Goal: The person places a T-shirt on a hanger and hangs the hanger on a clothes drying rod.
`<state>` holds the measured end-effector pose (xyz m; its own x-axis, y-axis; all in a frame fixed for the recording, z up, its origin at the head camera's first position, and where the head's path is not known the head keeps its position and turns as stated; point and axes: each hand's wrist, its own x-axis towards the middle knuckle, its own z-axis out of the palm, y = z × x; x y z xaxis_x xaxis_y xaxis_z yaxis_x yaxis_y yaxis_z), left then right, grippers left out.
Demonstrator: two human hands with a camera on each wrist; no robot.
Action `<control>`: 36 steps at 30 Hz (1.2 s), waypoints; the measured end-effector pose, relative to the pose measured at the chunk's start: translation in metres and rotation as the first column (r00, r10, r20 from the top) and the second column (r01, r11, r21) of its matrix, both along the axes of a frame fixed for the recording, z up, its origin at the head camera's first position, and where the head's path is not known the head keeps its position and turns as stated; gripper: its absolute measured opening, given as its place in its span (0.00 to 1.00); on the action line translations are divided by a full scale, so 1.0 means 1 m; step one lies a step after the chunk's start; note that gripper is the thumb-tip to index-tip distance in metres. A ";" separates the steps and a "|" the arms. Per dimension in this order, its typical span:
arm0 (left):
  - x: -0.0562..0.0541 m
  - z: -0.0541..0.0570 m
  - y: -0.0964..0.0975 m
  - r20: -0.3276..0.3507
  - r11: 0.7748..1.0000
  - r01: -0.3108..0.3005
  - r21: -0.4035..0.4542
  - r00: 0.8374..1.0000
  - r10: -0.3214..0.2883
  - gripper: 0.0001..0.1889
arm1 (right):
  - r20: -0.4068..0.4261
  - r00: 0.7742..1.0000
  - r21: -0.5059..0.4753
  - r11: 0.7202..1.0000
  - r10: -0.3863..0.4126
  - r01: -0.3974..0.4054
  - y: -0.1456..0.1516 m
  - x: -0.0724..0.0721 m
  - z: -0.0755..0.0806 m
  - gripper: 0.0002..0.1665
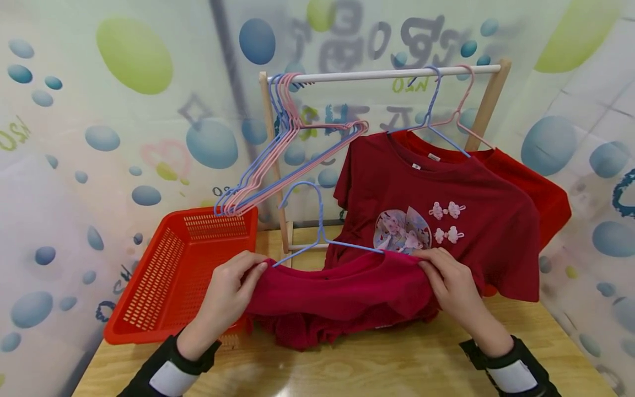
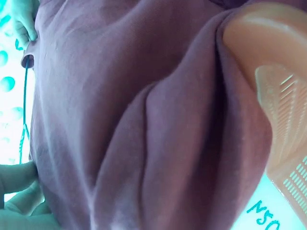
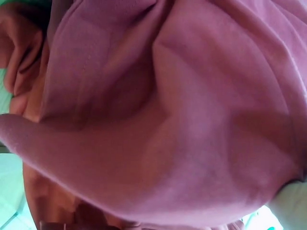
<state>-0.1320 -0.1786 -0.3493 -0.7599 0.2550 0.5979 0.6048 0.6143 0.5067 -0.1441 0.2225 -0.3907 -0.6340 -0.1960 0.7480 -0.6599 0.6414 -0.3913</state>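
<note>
A crimson shirt [image 1: 337,295] hangs bunched between both hands above the table, with a blue hanger [image 1: 321,220] inside its neckline and the hook standing up. At its left shoulder my left hand [image 1: 229,286] pinches the fabric between thumb and fingers. My right hand [image 1: 453,289] pinches the opposite shoulder. Both hanger ends are hidden in or behind the cloth. In the left wrist view the draped shirt [image 2: 120,120] fills most of the picture, with fingers [image 2: 21,191] at its edge. The right wrist view shows mostly the same shirt [image 3: 182,120].
A clothes rack [image 1: 357,76] stands behind. Several blue and pink hangers [image 1: 278,171] hang at its left end. A dark red printed T-shirt [image 1: 476,198] and a brighter red garment [image 1: 538,190] hang at its right. A red-orange basket [image 1: 144,325] sits left on the wooden table [image 1: 317,375].
</note>
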 end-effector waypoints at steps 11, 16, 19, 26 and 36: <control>0.000 -0.001 0.004 0.114 0.996 0.015 -0.082 0.994 -0.006 0.06 | 0.030 0.999 -0.033 0.999 -0.012 0.013 0.001 0.000 -0.002 0.25; 0.000 -0.004 0.004 0.084 1.000 0.007 0.009 0.996 -0.008 0.05 | 0.108 0.994 -0.055 0.998 -0.007 0.013 0.010 0.004 -0.003 0.27; 0.000 -0.004 0.003 0.071 0.999 -0.026 0.040 0.997 0.023 0.05 | 0.125 0.991 -0.037 0.998 -0.041 0.046 0.020 0.005 -0.006 0.28; 0.000 -0.002 -0.001 0.086 0.993 -0.082 0.089 0.994 0.074 0.05 | 0.153 0.979 -0.012 0.991 -0.133 0.137 0.042 0.014 -0.016 0.26; 0.000 -0.004 0.000 0.108 0.990 -0.093 0.102 0.991 0.081 0.05 | 0.188 0.969 0.102 0.984 -0.163 0.146 0.058 0.021 -0.025 0.33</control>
<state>-0.1318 -0.1787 -0.3530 -0.8355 0.1244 0.5353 0.4925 0.6015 0.6289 -0.1233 0.2802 -0.4154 -0.7933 -0.1430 0.5918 -0.4668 0.7668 -0.4405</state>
